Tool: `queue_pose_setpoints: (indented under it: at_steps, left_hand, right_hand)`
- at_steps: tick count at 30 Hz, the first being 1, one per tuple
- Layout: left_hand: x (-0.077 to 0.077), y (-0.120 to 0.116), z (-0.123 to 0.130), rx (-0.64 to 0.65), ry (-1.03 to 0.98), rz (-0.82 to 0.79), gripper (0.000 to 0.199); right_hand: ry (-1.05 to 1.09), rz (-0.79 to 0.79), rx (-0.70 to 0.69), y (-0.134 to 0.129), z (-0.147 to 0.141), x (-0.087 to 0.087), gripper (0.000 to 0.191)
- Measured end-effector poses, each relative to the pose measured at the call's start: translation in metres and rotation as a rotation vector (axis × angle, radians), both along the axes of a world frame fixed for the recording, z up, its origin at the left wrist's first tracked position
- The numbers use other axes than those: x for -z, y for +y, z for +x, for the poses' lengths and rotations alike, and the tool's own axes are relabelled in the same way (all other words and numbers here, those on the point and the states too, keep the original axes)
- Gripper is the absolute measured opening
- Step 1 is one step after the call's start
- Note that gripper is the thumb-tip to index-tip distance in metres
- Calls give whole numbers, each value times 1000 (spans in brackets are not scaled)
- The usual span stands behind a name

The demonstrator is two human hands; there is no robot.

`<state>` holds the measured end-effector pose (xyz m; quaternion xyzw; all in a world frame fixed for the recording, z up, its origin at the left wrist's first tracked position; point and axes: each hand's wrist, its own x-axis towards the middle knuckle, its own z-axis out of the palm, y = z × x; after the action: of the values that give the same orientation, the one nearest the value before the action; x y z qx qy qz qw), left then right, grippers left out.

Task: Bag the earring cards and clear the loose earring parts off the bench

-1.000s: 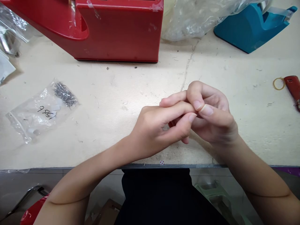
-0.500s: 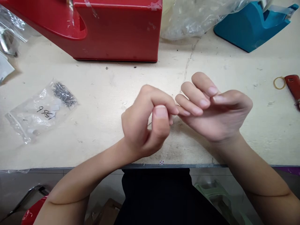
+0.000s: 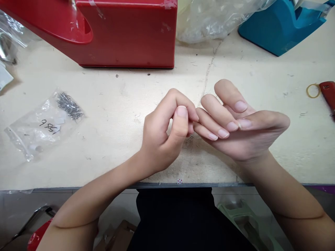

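My left hand is closed above the middle of the table, its thumb pressed toward the curled index finger. Whatever it grips, if anything, is hidden or too small to name. Beside it, my right hand is turned palm up with the fingers curled. Its thumb tip meets a fingertip, and I cannot make out anything between them. The fingertips of both hands touch or nearly touch. Off to the left lies a clear plastic bag with handwritten digits, holding many thin dark metal pieces.
A big red tape dispenser stands at the back, with a blue tape dispenser at the back right. Between them is a crumpled clear bag. A rubber band lies by a red-handled tool on the right.
My left hand has shifted slightly right and up. My right thumb has moved down and now meets a different fingertip, while the right fingers have tilted a little.
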<state>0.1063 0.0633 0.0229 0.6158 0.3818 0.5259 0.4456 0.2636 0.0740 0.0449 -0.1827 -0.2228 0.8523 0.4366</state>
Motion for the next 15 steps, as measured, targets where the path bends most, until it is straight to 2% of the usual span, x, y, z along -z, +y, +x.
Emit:
queue_pose_setpoints:
  at_steps: [4,9,15]
  left_hand:
    - [0,-1,-1,40,-45,-65,28]
    - [2,-4,-3,74,-28,-215,33]
    - [1,-5,-4,89,-44,-328,32]
  right_hand:
    - [-15,-1,-5,1,0,5,33]
    - [96,168,-5,2,-1,17,37]
    - [81,159,47,-1,-5,17,40]
